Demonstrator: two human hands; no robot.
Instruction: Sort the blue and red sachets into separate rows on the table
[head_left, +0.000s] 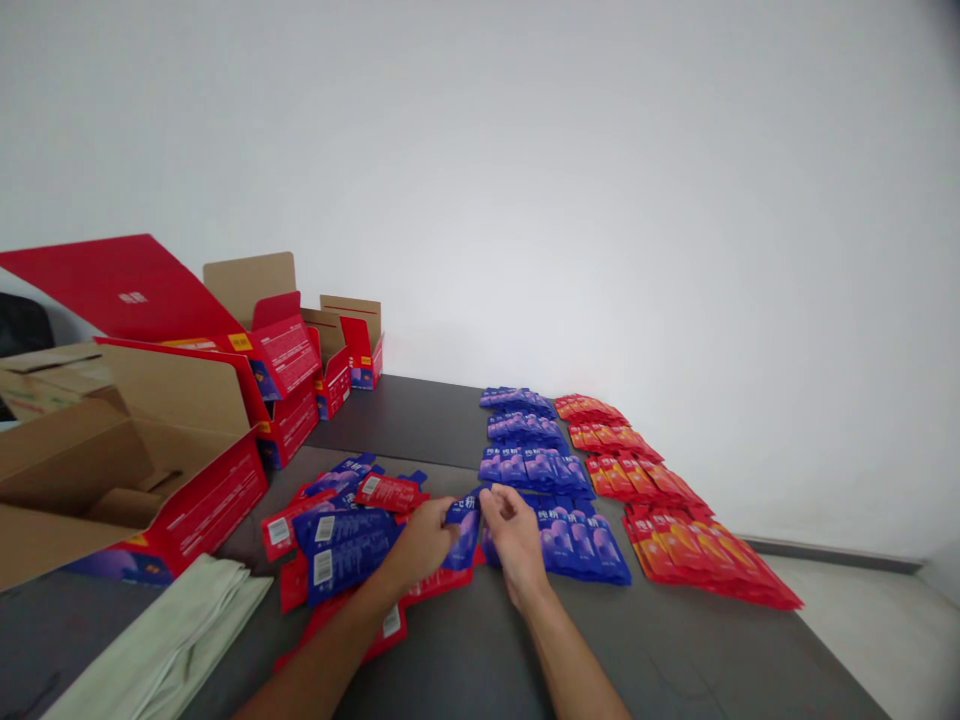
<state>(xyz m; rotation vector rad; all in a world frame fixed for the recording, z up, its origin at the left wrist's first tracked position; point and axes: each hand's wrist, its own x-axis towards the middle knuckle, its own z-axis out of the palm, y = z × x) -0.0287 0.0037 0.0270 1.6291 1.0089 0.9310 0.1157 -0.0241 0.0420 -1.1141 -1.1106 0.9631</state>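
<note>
Between my hands is a blue sachet [465, 530] with a purple print, its front turned up. My left hand [426, 540] is closed on its left side, and my right hand [511, 530] pinches its upper right corner. Under and left of my left hand lies a loose heap of blue sachets [352, 545] and red sachets [386, 492], some with barcodes up. Just right of my right hand, blue sachets [577, 540] overlap in a fanned row, and more such rows [532, 465] lie behind it.
Fanned rows of orange-red sachets [697, 545] run along the table's right side. At the left stand an open red carton [210, 500] and several more open red boxes [292, 420]. A folded pale green cloth or bag [165, 640] lies at the front left. A white wall [570, 200] rises behind the table.
</note>
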